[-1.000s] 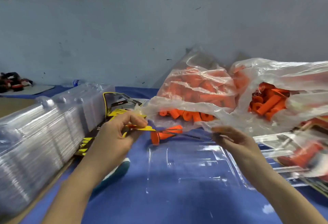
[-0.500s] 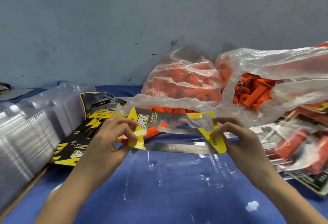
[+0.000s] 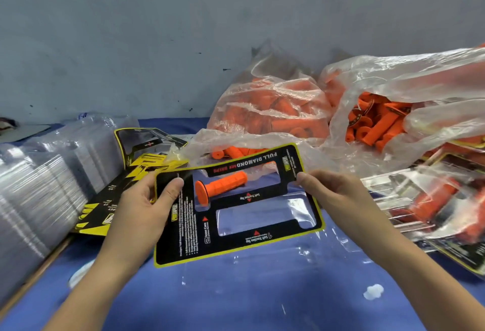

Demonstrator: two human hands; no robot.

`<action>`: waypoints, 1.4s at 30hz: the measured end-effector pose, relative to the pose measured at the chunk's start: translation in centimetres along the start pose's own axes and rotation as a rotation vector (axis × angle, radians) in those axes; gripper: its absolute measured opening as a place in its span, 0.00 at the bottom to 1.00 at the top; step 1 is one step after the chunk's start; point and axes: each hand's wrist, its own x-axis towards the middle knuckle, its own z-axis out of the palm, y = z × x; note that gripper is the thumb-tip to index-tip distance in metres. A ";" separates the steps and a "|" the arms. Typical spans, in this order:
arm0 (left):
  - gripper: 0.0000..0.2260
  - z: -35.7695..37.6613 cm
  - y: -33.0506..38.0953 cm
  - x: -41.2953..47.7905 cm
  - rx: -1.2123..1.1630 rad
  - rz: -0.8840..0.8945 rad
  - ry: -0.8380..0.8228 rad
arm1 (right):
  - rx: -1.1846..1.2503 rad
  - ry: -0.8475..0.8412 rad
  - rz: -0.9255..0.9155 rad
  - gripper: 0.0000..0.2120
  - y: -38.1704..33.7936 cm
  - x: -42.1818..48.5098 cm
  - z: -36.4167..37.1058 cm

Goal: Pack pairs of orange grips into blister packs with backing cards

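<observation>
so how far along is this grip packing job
Done: a few filled clear packs with orange grips lie at the right. In hand: the left hand and right hand hold a black-and-yellow windowed backing card; one orange ribbed grip shows through its upper window. To do: two clear plastic bags full of loose orange grips, plus a stack of empty clear blister shells.

Orange grip (image 3: 221, 188), blk/yellow card (image 3: 236, 241)
</observation>
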 end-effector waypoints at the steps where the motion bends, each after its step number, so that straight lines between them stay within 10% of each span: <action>1: 0.09 0.0 -0.2 0.0 0.030 -0.009 -0.003 | -0.055 -0.011 0.032 0.13 0.3 0.0 0.0; 4: 0.09 -0.2 -0.8 0.2 0.126 -0.030 0.012 | -0.220 -0.018 0.053 0.24 1.0 -0.3 -0.2; 10: 0.05 0.0 -2.3 0.5 0.311 -0.079 -0.062 | -0.568 0.114 -0.036 0.09 2.4 0.3 -1.3; 17: 0.07 1.2 -2.9 0.5 0.460 -0.053 -0.047 | -0.962 0.007 -0.004 0.14 4.0 0.2 -1.3; 42: 0.15 4.0 -2.3 -0.3 0.724 -0.061 -0.032 | -1.087 -0.088 -0.073 0.13 5.0 -0.1 -1.3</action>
